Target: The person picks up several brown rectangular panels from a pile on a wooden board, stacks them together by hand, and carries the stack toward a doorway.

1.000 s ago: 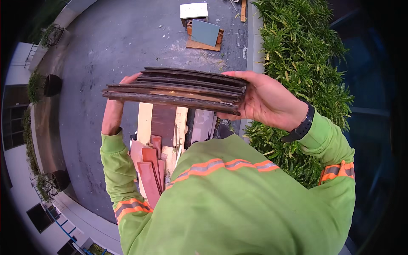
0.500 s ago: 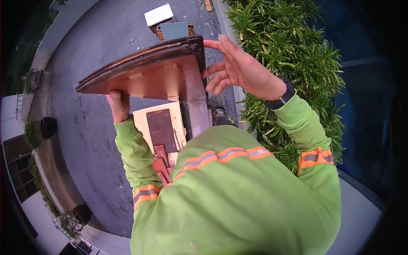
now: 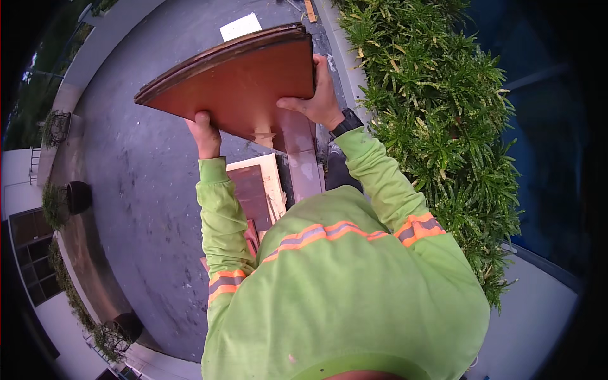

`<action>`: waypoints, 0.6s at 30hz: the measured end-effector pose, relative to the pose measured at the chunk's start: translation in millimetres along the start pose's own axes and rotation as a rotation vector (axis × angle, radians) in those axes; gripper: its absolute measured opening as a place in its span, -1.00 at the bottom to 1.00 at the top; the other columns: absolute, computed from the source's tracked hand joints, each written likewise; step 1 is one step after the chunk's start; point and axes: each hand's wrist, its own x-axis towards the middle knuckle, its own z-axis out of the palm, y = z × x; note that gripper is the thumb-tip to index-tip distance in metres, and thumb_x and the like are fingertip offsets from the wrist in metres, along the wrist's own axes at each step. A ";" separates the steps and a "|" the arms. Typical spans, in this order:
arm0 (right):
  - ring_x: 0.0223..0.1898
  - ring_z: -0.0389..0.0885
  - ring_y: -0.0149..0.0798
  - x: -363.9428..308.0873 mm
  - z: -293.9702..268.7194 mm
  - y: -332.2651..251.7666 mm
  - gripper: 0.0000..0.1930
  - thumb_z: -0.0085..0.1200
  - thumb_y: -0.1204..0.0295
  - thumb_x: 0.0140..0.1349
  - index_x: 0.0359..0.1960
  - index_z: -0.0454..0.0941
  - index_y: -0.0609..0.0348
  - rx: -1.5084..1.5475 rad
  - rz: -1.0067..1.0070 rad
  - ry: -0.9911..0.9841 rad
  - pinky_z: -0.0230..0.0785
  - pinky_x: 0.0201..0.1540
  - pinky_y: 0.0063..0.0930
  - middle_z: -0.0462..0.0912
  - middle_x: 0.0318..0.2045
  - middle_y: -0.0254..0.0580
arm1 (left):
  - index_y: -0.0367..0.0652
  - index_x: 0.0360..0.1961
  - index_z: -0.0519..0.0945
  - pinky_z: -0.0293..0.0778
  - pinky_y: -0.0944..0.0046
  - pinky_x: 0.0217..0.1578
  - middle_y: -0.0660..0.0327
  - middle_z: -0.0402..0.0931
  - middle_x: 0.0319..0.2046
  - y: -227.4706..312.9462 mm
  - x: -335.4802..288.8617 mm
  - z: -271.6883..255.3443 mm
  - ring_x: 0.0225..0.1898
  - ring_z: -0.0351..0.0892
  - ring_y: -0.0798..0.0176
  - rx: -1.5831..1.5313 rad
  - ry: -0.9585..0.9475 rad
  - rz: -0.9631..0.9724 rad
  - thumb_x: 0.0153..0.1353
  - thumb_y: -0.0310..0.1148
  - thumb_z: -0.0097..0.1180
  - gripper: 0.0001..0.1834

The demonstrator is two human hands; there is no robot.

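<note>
Between my two hands I hold up a stack of thin brown wooden boards (image 3: 221,85), tilted with its layered edge away from me. Pale chipped patches mark the lower edge of the nearest board. My left hand (image 3: 205,134) grips that lower edge left of its middle, thumb on the near face and fingers hidden behind. Closed on the right end is my right hand (image 3: 318,95), its thumb across the near face. Beneath the stack, partly hidden by it and my body, lie a cream-coloured board (image 3: 270,174) and a dark brown panel (image 3: 248,190).
A narrow pale ledge (image 3: 304,166) runs close in front of me. Leafy shrubs (image 3: 430,126) line the right side behind a kerb. On the grey ground farther off lie a white board (image 3: 240,28) and a wood strip (image 3: 310,11). Dark plant pots (image 3: 78,197) stand along the left.
My right hand, open beside the stack's right end before, has closed on it. The stack has shifted away from me and slightly right, now hiding a blue-grey item behind it.
</note>
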 end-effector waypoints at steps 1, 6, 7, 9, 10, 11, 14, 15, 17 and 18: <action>-0.08 0.57 -0.18 4.4 -0.1 2.6 -0.02 0.59 0.11 -0.35 0.09 0.23 0.23 0.011 0.001 -0.010 0.42 0.01 -0.33 0.54 -0.12 -0.07 | -0.25 0.24 0.23 0.24 0.14 0.17 0.17 0.34 0.11 -3.2 2.5 -0.2 0.14 0.32 0.19 0.009 0.011 0.002 -0.08 0.32 0.31 0.07; -0.11 0.55 -0.23 41.1 -15.5 31.5 -0.04 0.60 0.12 -0.35 0.06 0.27 0.27 0.098 -0.045 0.013 0.41 0.00 -0.36 0.54 -0.13 -0.09 | -0.25 0.26 0.19 0.22 0.12 0.18 0.15 0.28 0.15 -16.9 27.2 24.5 0.17 0.29 0.18 0.032 0.056 -0.007 0.01 0.33 0.21 0.03; -0.10 0.55 -0.23 51.6 -20.4 36.6 -0.04 0.60 0.12 -0.35 0.06 0.27 0.29 0.069 -0.055 0.007 0.40 0.00 -0.36 0.54 -0.12 -0.09 | -0.25 0.26 0.19 0.22 0.12 0.18 0.15 0.28 0.15 -17.4 32.9 34.1 0.17 0.29 0.18 0.047 0.070 0.014 0.01 0.33 0.21 0.03; -0.10 0.55 -0.24 74.4 -31.2 47.6 -0.04 0.60 0.12 -0.35 0.06 0.27 0.29 0.123 -0.025 -0.002 0.40 0.00 -0.36 0.54 -0.12 -0.10 | -0.23 0.27 0.18 0.22 0.12 0.19 0.16 0.27 0.17 -18.7 48.7 54.9 0.18 0.28 0.18 0.069 0.133 -0.039 0.07 0.34 0.15 0.00; -0.09 0.55 -0.24 85.8 -36.6 53.1 -0.04 0.60 0.12 -0.36 0.07 0.28 0.28 0.152 0.020 -0.004 0.40 0.00 -0.36 0.54 -0.12 -0.10 | -0.23 0.27 0.18 0.22 0.12 0.19 0.16 0.27 0.17 -18.6 58.4 63.3 0.18 0.28 0.18 0.078 0.135 -0.037 0.07 0.34 0.15 0.00; -0.09 0.54 -0.26 100.8 -41.2 57.6 -0.04 0.60 0.13 -0.36 0.06 0.29 0.28 0.148 0.025 -0.028 0.40 0.01 -0.38 0.54 -0.12 -0.11 | -0.22 0.27 0.19 0.22 0.12 0.19 0.16 0.27 0.17 -18.0 69.1 72.2 0.19 0.28 0.19 0.096 0.143 -0.050 0.07 0.36 0.12 0.00; -0.09 0.55 -0.27 143.0 -42.0 75.3 -0.05 0.61 0.14 -0.37 0.05 0.29 0.28 0.294 0.010 -0.050 0.40 0.01 -0.38 0.55 -0.13 -0.11 | -0.12 0.36 0.12 0.07 0.02 0.31 0.19 0.16 0.31 -20.4 103.1 89.1 0.32 0.14 0.14 0.151 0.099 -0.070 0.17 0.38 -0.04 -0.04; -0.09 0.55 -0.27 159.1 -44.9 80.2 -0.05 0.61 0.14 -0.37 0.05 0.29 0.28 0.301 0.017 -0.057 0.40 0.01 -0.38 0.55 -0.13 -0.11 | -0.10 0.36 0.12 0.06 0.03 0.31 0.19 0.15 0.31 -19.9 116.9 93.0 0.32 0.12 0.14 0.177 0.123 -0.052 0.21 0.36 -0.10 -0.08; -0.08 0.55 -0.27 193.0 -50.2 84.9 -0.05 0.61 0.13 -0.37 0.06 0.29 0.29 0.324 0.010 -0.069 0.40 0.02 -0.39 0.55 -0.13 -0.11 | -0.07 0.37 0.10 0.01 0.05 0.33 0.20 0.13 0.33 -11.1 141.8 116.3 0.34 0.09 0.15 0.237 0.146 0.003 0.29 0.33 -0.23 -0.16; -0.08 0.55 -0.27 209.3 -51.8 85.7 -0.05 0.61 0.13 -0.37 0.06 0.29 0.29 0.335 0.002 -0.077 0.40 0.02 -0.39 0.55 -0.13 -0.11 | -0.07 0.37 0.10 0.01 0.05 0.33 0.20 0.13 0.33 -10.7 154.7 123.1 0.34 0.09 0.15 0.244 0.154 0.014 0.29 0.33 -0.23 -0.16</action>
